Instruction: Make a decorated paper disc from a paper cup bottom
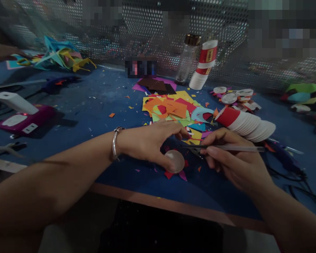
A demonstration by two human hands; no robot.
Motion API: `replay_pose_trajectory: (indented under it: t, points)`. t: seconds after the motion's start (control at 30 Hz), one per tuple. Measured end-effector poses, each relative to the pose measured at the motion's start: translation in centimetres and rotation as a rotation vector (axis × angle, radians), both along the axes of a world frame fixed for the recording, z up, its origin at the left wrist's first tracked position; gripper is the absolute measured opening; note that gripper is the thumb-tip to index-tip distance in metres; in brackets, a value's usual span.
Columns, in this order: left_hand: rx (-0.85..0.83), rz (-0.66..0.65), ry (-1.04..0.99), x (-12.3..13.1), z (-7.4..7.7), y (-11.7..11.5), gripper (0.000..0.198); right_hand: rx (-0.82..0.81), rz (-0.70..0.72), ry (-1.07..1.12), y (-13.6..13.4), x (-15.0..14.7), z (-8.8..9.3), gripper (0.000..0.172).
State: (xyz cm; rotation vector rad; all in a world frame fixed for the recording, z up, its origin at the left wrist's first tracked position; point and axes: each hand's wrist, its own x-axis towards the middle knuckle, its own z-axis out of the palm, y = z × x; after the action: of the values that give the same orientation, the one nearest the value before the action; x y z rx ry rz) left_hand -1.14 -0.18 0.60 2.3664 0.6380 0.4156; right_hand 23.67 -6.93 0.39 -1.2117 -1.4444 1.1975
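My left hand (155, 142), with a silver bangle at the wrist, reaches over the blue table. Its fingers are spread and curved, and the thumb rests against a small round whitish disc (177, 161). In my right hand (234, 158) is a slim pen (242, 149) with a clear barrel, held nearly level with its dark end pointing left. A small metallic thing below the pen's dark end is partly hidden. Red and purple paper scraps lie around the disc. Just beyond both hands is a pile of coloured paper pieces (168, 109).
Stacked paper cups (247, 124) lie at the right, near a blue glue gun (284, 156). More stacked cups (204, 66) and a clear bottle (185, 63) stand at the back. A purple power strip (26, 119) sits left. Another person's hand (5, 52) shows far left.
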Motion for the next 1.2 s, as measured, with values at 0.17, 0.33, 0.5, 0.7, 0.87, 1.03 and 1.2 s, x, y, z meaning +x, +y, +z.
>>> replay_pose_trajectory:
  t: [0.17, 0.33, 0.5, 0.7, 0.87, 1.03, 1.2]
  points:
    - [-0.095, -0.010, 0.115, -0.1, -1.0, 0.0, 0.080, 0.065, 0.105, -0.074, 0.3, 0.3, -0.3, 0.013]
    - [-0.138, -0.039, 0.124, -0.3, -1.0, 0.3, 0.076, 0.077, 0.156, -0.089, 0.6, 0.5, -0.7, 0.012]
    - [-0.131, -0.068, 0.131, -0.1, -0.8, 0.4, 0.060, 0.023, 0.159, -0.039, 0.5, 0.4, -0.9, 0.012]
    - [-0.102, -0.088, 0.109, -0.1, -1.0, 0.5, 0.056, 0.028, 0.158, -0.084, 0.7, 0.0, -1.1, 0.009]
    - [-0.088, -0.078, 0.116, 0.0, -1.1, 0.6, 0.055, 0.141, 0.148, -0.231, 0.3, -0.3, -0.5, 0.005]
    - [-0.114, -0.078, 0.144, 0.0, -1.1, 0.8, 0.054, 0.251, 0.132, -0.371, 0.1, -0.6, -0.6, 0.003]
    - [-0.117, -0.077, 0.137, 0.0, -1.2, 0.9, 0.056, 0.270, 0.127, -0.406, 0.2, -1.1, -0.7, 0.004]
